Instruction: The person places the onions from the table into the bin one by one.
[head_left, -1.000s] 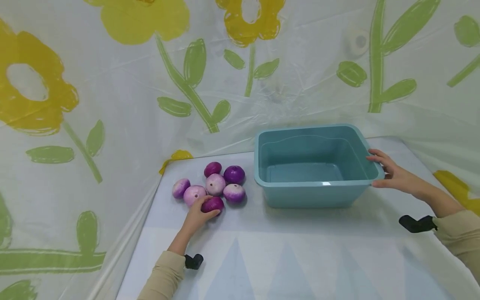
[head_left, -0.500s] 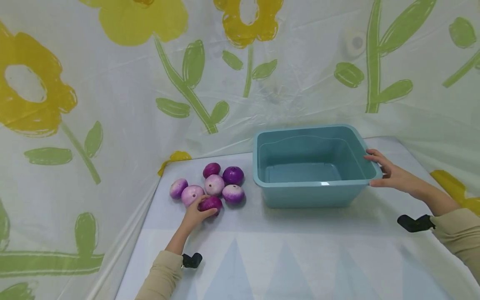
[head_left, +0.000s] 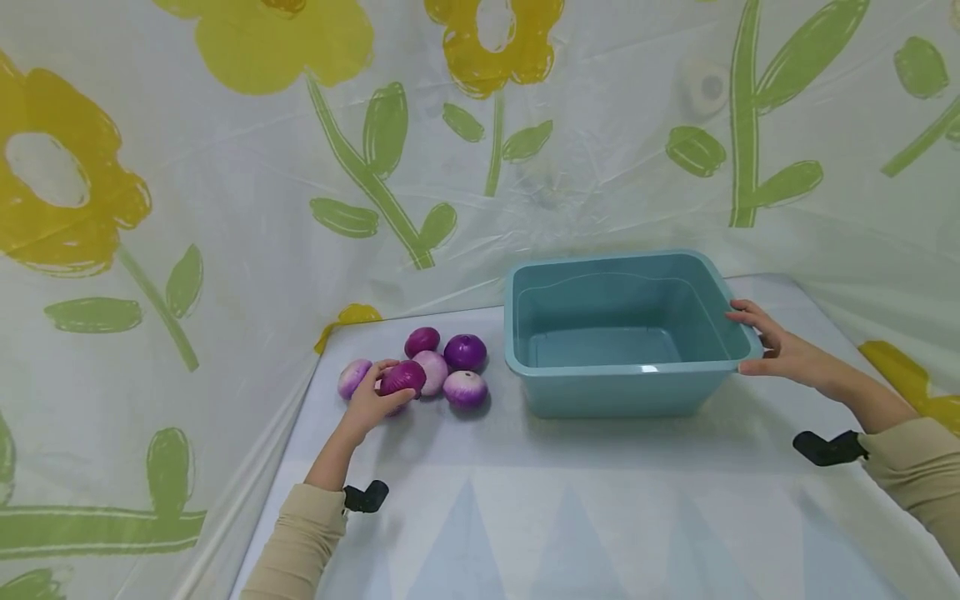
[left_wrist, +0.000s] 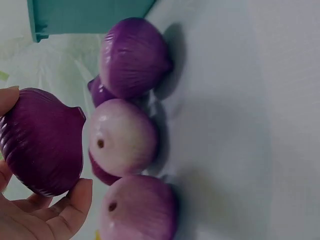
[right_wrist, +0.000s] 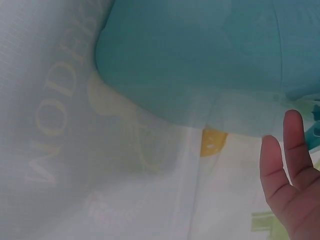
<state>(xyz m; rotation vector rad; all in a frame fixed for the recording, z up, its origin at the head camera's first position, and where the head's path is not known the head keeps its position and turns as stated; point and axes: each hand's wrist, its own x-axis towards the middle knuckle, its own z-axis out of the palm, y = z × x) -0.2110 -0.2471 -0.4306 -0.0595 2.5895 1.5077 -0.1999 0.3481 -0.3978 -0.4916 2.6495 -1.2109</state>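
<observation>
Purple-red and glossy, one onion point(head_left: 402, 379) is held in the curled left hand point(head_left: 366, 408), raised over the pale onions point(head_left: 466, 389) on the counter point(head_left: 570, 500). Its round sides should be gripped evenly and lifted well clear before any sideways carry. At the right end of the tub point(head_left: 615, 396), the right hand point(head_left: 795, 354) is spread; how firmly it is pressed cannot be told.
</observation>
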